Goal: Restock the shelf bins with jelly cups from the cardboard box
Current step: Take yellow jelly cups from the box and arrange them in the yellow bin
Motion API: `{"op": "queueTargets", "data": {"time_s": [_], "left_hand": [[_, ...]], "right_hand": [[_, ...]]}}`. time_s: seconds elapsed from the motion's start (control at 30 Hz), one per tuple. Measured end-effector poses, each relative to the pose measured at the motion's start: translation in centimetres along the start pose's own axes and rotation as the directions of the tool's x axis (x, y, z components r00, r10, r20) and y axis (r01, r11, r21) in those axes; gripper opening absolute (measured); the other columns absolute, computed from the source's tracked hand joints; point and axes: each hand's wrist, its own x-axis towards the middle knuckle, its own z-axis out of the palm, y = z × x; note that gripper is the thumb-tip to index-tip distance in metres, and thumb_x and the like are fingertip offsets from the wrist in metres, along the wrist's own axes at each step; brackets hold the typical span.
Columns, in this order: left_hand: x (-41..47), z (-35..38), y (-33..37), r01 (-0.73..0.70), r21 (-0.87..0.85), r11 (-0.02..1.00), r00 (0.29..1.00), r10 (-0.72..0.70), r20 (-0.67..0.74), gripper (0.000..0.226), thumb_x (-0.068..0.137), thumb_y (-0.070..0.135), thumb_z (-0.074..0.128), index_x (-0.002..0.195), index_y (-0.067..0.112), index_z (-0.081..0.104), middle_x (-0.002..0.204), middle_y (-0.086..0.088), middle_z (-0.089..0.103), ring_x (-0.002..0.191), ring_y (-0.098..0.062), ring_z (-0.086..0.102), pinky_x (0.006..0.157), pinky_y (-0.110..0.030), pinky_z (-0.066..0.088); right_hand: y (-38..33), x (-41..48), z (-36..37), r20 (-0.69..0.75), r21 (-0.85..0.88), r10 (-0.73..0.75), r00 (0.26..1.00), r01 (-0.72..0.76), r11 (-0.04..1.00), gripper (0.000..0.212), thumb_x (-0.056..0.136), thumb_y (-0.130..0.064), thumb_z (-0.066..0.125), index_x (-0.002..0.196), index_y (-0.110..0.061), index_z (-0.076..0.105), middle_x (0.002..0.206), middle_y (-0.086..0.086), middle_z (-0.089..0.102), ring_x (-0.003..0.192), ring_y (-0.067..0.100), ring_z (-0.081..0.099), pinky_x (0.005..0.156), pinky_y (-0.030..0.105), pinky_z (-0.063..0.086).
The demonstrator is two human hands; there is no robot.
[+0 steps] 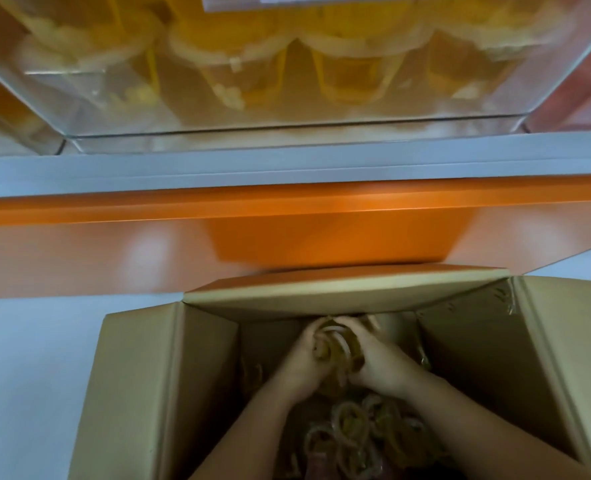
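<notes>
Both hands reach deep into the open cardboard box (138,375) on the floor. My left hand (301,362) and my right hand (377,358) curl around a cluster of yellow jelly cups (337,344) held between them near the box's far wall. More loose jelly cups (352,431) lie in the bottom of the box, under my forearms. Above, a clear shelf bin (287,129) holds several yellow jelly cups (224,39), seen blurred through its wall.
A grey shelf edge (287,164) and an orange shelf base panel (287,230) run across the view between the bin and the box. The box flaps stand open on all sides. Pale floor (27,375) lies to the left of the box.
</notes>
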Motion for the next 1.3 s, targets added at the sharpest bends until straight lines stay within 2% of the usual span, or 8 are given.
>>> {"op": "queueTargets", "data": {"time_s": [0.17, 0.37, 0.47, 0.63, 0.77, 0.87, 1.03, 1.3], "left_hand": [[0.1, 0.0, 0.1, 0.028, -0.009, 1.0, 0.999, -0.028, -0.037, 0.061, 0.082, -0.006, 0.064, 0.136, 0.007, 0.038, 0.124, -0.005, 0.054, 0.107, -0.007, 0.05, 0.078, 0.0, 0.039], [-1.2, -0.8, 1.5, 0.03, -0.01, 1.0, 0.999, -0.03, -0.03, 0.051, 0.081, -0.007, 0.063, 0.127, 0.011, 0.049, 0.107, 0.001, 0.06, 0.09, -0.004, 0.057, 0.075, -0.009, 0.045], [-2.0, -1.2, 2.1, 0.055, -0.02, 0.998, 0.998, -0.055, 0.011, 0.045, 0.081, -0.007, 0.061, 0.117, 0.018, 0.054, 0.098, 0.006, 0.062, 0.082, -0.001, 0.058, 0.07, -0.013, 0.048], [-2.3, -0.7, 1.7, 0.083, 0.173, 0.981, 0.996, -0.077, -0.04, 0.027, 0.084, 0.008, 0.063, 0.101, 0.029, 0.057, 0.099, 0.003, 0.065, 0.091, -0.012, 0.061, 0.073, -0.022, 0.048], [-2.5, -0.9, 1.0, 0.097, 0.268, 0.959, 0.992, -0.072, -0.102, 0.029, 0.086, 0.008, 0.062, 0.106, 0.028, 0.057, 0.106, 0.003, 0.064, 0.092, -0.007, 0.058, 0.062, -0.007, 0.039], [-3.3, -1.4, 2.1, 0.096, 0.374, 0.922, 0.993, -0.061, -0.104, 0.035, 0.086, 0.009, 0.061, 0.114, 0.03, 0.058, 0.108, 0.004, 0.063, 0.097, -0.009, 0.058, 0.072, -0.016, 0.039], [-7.4, -2.3, 6.4, -0.004, 0.563, 0.827, 0.994, 0.067, -0.091, 0.048, 0.085, 0.008, 0.059, 0.116, 0.043, 0.051, 0.118, 0.002, 0.042, 0.099, -0.016, 0.053, 0.084, -0.023, 0.04], [-18.3, -4.7, 16.2, -0.225, 0.737, 0.638, 0.921, 0.387, -0.054, 0.048, 0.09, 0.013, 0.057, 0.124, 0.045, 0.045, 0.128, 0.006, 0.037, 0.103, -0.019, 0.054, 0.093, -0.034, 0.047]], "right_hand": [[-0.2, -0.3, 0.9, -0.015, 0.106, 0.019, 1.0, -0.018, 0.994, 0.086, 0.074, -0.018, 0.075, 0.145, -0.033, 0.028, 0.146, 0.001, 0.028, 0.139, 0.022, 0.024, 0.115, 0.036, 0.025], [-1.4, -2.0, -0.2, -0.142, 0.076, -0.089, 0.986, 0.101, 0.992, 0.076, 0.059, -0.046, 0.073, 0.129, -0.036, 0.045, 0.109, -0.019, 0.043, 0.117, 0.008, 0.038, 0.091, 0.001, 0.022], [-1.7, -3.3, -0.6, -0.185, 0.04, -0.128, 0.974, 0.138, 0.99, 0.055, 0.073, -0.02, 0.076, 0.124, -0.027, 0.056, 0.1, -0.029, 0.043, 0.118, 0.013, 0.041, 0.09, 0.004, 0.025], [-0.6, -4.9, -1.1, -0.191, -0.087, -0.013, 0.981, -0.004, 0.996, 0.021, 0.077, -0.02, 0.07, 0.096, -0.025, 0.064, 0.122, -0.002, 0.046, 0.12, 0.014, 0.045, 0.094, 0.014, 0.034], [-0.4, -5.0, -1.7, -0.197, -0.114, 0.014, 0.98, -0.037, 0.993, 0.024, 0.077, -0.019, 0.071, 0.091, -0.031, 0.056, 0.122, -0.005, 0.038, 0.113, 0.015, 0.05, 0.095, 0.019, 0.038], [-1.3, -5.3, -2.5, -0.208, -0.133, -0.016, 0.978, -0.013, 0.991, 0.028, 0.075, -0.017, 0.072, 0.093, -0.029, 0.056, 0.125, -0.005, 0.036, 0.117, 0.015, 0.048, 0.098, 0.018, 0.035], [-4.3, -9.0, -6.0, -0.232, -0.185, -0.13, 0.964, 0.087, 0.979, 0.036, 0.074, -0.011, 0.072, 0.096, -0.029, 0.05, 0.129, -0.005, 0.03, 0.131, 0.01, 0.035, 0.098, 0.007, 0.02], [-12.1, -19.1, -11.6, -0.338, -0.4, -0.341, 0.877, 0.194, 0.896, 0.047, 0.07, -0.013, 0.075, 0.108, -0.027, 0.051, 0.126, -0.01, 0.03, 0.114, 0.006, 0.04, 0.082, 0.007, 0.024]]}}
